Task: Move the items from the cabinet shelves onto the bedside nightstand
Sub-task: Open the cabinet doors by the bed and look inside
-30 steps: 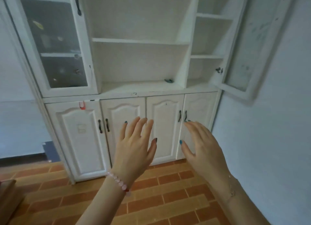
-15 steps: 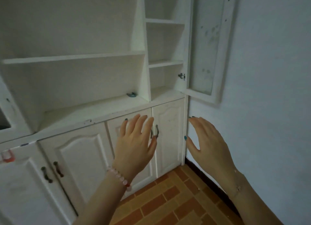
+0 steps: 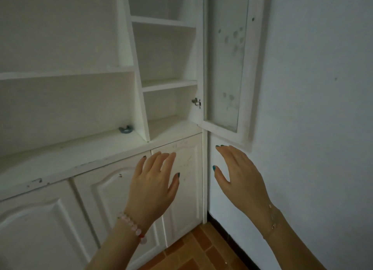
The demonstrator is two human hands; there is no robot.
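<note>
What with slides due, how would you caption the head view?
Open left hand and right hand raised before a white cabinet, one bluish item on its shelf.

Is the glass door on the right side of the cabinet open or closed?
Open: the glass door is swung outward on its hinge, exposing the shelves.

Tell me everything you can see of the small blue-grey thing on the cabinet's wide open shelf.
The small blue-grey thing is a dull little piece, seemingly a flat ring with two short lobes; its material cannot be told. It lies flat on the wide white shelf, far back near its right end, close beside the upright divider but apart from it. Nothing else visibly touches it.
</note>
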